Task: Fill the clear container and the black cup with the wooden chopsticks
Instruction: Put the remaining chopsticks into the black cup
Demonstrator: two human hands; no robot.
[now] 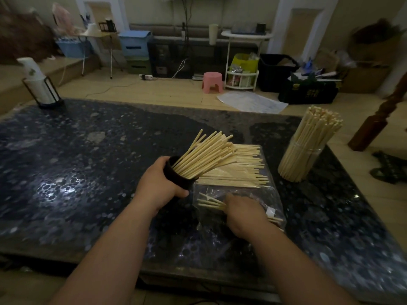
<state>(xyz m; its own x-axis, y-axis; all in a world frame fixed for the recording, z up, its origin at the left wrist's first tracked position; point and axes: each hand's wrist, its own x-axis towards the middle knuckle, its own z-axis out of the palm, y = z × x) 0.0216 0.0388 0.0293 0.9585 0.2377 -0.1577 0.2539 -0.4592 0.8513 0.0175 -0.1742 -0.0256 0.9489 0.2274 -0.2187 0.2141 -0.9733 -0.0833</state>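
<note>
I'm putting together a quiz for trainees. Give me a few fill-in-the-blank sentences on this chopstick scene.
1. The left hand grips the cup, which is ____ rather than upright.
2. The right hand holds ____ chopsticks than the cup does.
3. The container stands to the cup's ____.

Missing words: tilted; fewer; right.

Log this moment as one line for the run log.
left hand: grips tilted black cup, chopsticks inside | right hand: grips loose chopsticks on plastic bag | clear container: standing, packed with chopsticks
</note>
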